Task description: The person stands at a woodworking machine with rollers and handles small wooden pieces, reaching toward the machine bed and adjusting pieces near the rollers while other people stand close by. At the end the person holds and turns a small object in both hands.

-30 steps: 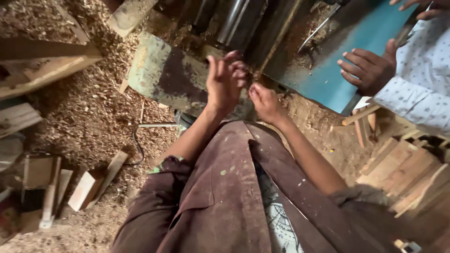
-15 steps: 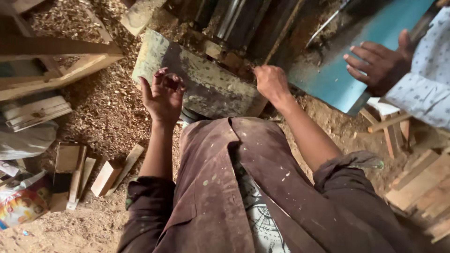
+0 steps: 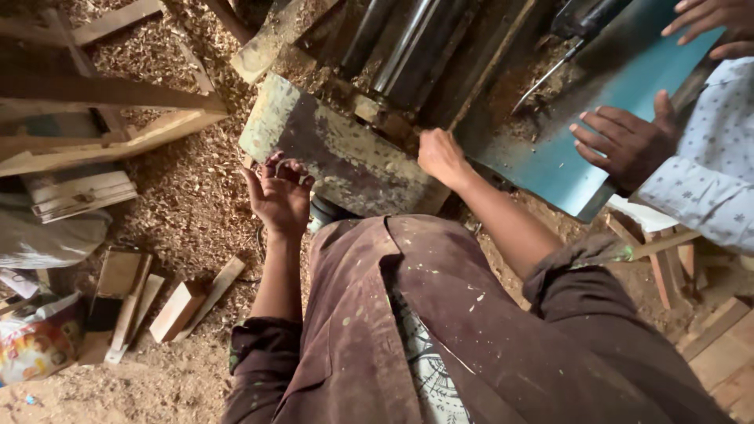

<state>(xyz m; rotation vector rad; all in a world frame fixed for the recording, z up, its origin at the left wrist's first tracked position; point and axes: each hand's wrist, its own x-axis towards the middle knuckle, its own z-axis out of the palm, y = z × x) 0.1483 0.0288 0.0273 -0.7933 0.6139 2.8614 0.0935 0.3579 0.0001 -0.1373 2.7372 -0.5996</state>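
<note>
left hand (image 3: 279, 196) has drifted off the machine edge (image 3: 345, 161), grip apart; right hand (image 3: 441, 155) clamped there.

Floor (image 3: 181, 212): covered in wood shavings and sawdust.
Offcuts (image 3: 181, 308): short wood blocks lay on the floor at lower left.
Planks (image 3: 102, 145): long boards rested at upper left.
Bag (image 3: 35, 341): printed, beside the offcuts.

A worn, paint-flaked metal plate (image 3: 338, 153) (dusted with shavings) slants across the machine's edge, its right end under the right hand (image 3: 441, 157)
</note>
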